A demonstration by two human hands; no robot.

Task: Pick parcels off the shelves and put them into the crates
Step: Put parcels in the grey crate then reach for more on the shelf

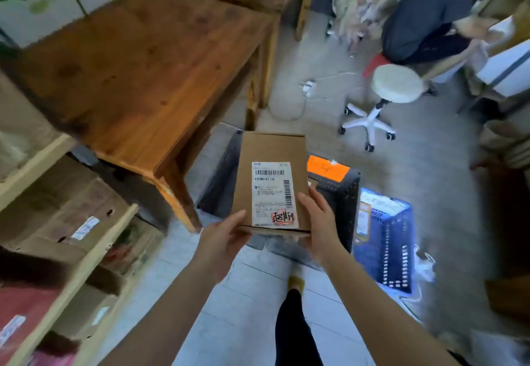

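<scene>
Over the black crate (345,193): the cardboard parcel (249,165) is held flat, shipping label (274,193) up, above the crate's open top and not yet inside it.
Grip: the left hand (226,236) pinches the near-left corner, thumb on top and fingers underneath. The right hand (317,216) clasps the near-right edge. Both hands are grasping the parcel.
Handling: it looks like a thin, stiff corrugated box. It is probably light, since it stays level though held only at its near end. The bare cardboard should give a dry, sure hold, and the label is likely slicker. The corners and long edges seem the best places to take it.
Crate contents: an orange-marked parcel (327,168) lies toward the black crate's far right side.
Blue crate (393,239): just beside the black one on its right, with a labelled packet against its near wall.
Floor (243,308): pale tiles, with a white power strip (308,86) and its cable farther off.
Shelves (94,253): at the left, with pale wooden rails that hold cartons (57,208).
Room: a wooden table (137,64) stands left of the crates. A white swivel stool (397,83) and a seated person (424,13) are well apart at the far right.
</scene>
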